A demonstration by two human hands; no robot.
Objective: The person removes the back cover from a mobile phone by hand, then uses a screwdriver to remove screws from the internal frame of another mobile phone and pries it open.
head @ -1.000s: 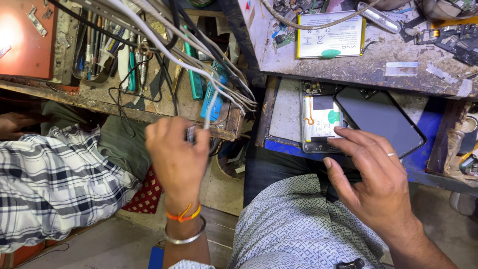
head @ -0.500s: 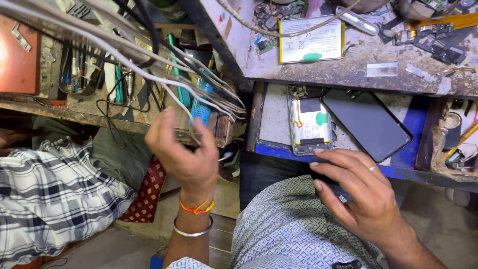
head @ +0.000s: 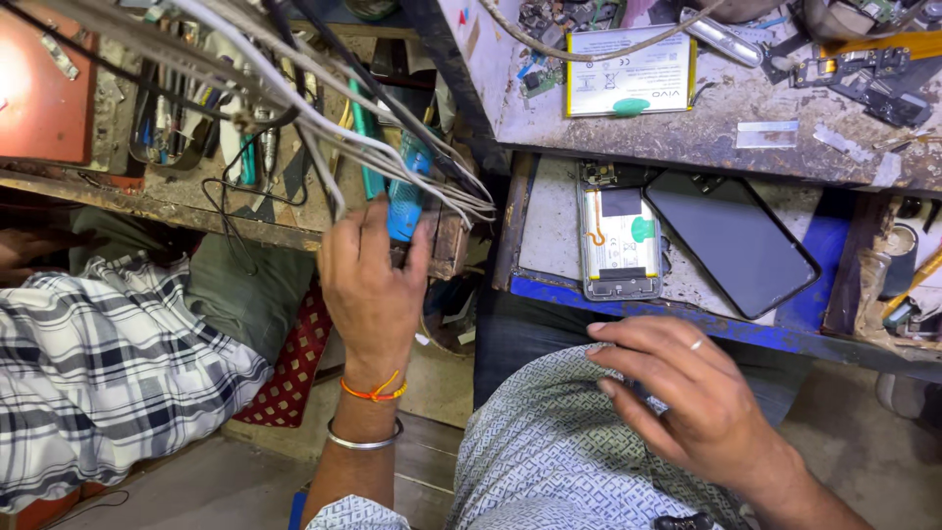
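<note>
My left hand [head: 373,280] reaches up to the edge of a worn wooden shelf [head: 196,211]. Its fingertips touch a blue-handled tool [head: 404,208] that stands among other tools under a bundle of white and black cables [head: 324,118]. I see nothing gripped in it. My right hand [head: 687,397] rests with fingers spread on my patterned trouser leg, a ring on one finger. Just beyond it an opened phone [head: 620,245] lies back-up on a blue-edged pull-out board [head: 549,226], beside a detached black screen panel [head: 731,240].
The scuffed bench top [head: 746,132] above holds a white flat battery [head: 633,69], small circuit parts and a metal tool. A person in a checked shirt [head: 98,363] sits at the left. A red panel [head: 44,88] is at the far left.
My left hand has opened and stretched its fingers up onto the blue-handled tool. My right hand has slid down from the phone onto my lap.
</note>
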